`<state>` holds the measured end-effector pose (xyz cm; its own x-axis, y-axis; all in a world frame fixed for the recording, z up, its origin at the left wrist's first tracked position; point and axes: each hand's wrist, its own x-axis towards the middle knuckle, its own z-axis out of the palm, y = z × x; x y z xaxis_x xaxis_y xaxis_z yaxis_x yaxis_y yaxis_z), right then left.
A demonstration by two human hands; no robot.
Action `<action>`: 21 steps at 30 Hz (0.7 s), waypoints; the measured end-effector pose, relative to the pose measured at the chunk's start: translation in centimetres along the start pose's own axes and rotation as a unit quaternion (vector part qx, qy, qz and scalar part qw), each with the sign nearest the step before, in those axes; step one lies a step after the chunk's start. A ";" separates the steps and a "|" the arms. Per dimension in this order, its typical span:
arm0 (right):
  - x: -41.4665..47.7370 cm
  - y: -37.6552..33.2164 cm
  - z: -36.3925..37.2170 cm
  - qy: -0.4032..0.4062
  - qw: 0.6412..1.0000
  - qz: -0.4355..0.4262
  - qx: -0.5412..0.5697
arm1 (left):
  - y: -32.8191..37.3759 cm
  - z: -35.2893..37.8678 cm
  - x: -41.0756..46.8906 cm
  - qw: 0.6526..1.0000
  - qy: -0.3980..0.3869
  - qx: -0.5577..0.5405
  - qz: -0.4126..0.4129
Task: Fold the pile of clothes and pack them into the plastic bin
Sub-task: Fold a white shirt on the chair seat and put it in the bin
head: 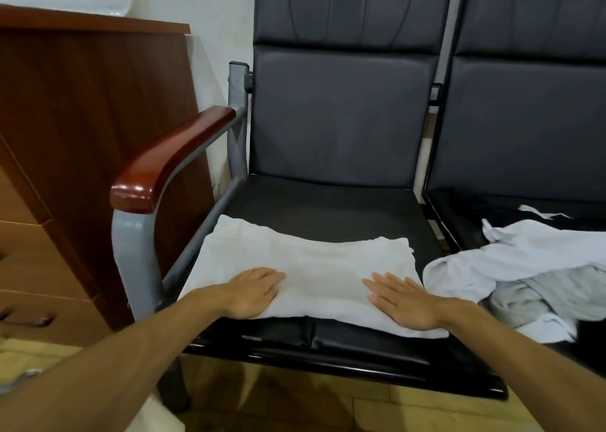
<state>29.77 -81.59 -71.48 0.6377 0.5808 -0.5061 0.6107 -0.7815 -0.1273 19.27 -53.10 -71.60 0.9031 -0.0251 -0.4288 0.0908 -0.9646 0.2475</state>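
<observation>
Left grip [254, 292] and right grip [405, 302] — both spread flat — press the white garment [295, 264] on the seat [328, 208].

Bare seat [328, 212] behind (armrest [170, 156] left, clothes pile [524, 267] right)

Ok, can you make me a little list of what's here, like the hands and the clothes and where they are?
cloth: white, spread flat on the chair seat
left hand: flat on the cloth, left side
right hand: flat on the cloth, right side
pile: unfolded clothes, next seat to the right
</observation>
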 end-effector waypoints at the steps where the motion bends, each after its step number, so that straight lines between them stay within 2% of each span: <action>1: -0.6 0.0 0.0 -0.010 1.000 0.003 0.005 | 0.3 0.1 -0.3 1.000 -0.006 0.002 0.012; 5: -2.1 -1.0 -0.2 -0.006 1.000 0.026 0.000 | 0.4 -0.5 -1.4 0.999 -0.009 -0.028 0.044; 8: -1.8 -1.7 -1.0 0.024 0.999 0.021 -0.011 | -0.7 -1.2 -1.5 0.996 0.039 -0.070 0.030; 10: -1.2 -2.4 -1.7 0.047 0.998 0.033 -0.027 | -2.1 -1.7 -1.3 0.989 0.124 -0.083 -0.021; 13: -0.2 -3.7 -2.6 0.092 0.994 0.035 -0.038 | -3.9 -2.4 -1.2 0.953 0.249 -0.060 -0.165; 15: 0.7 -4.5 -3.0 0.129 0.991 0.016 -0.035 | -4.5 -2.5 -1.4 0.934 0.260 -0.008 -0.243; 17: 1.8 -5.4 -3.1 0.148 0.989 -0.023 0.001 | -4.9 -2.5 -1.3 0.927 0.246 0.021 -0.283; 19: 2.8 -6.2 -3.1 0.119 0.989 -0.067 0.060 | -5.2 -2.6 -0.9 0.925 0.237 0.037 -0.295; 21: 3.3 -7.2 -3.0 0.047 0.992 -0.089 0.083 | -5.4 -2.9 -0.7 0.926 0.237 0.042 -0.292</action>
<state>28.85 -73.41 -69.67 0.5727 0.7249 -0.3829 0.6366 -0.6875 -0.3494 19.38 -47.10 -70.18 0.7946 0.6062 -0.0342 0.6069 -0.7946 0.0164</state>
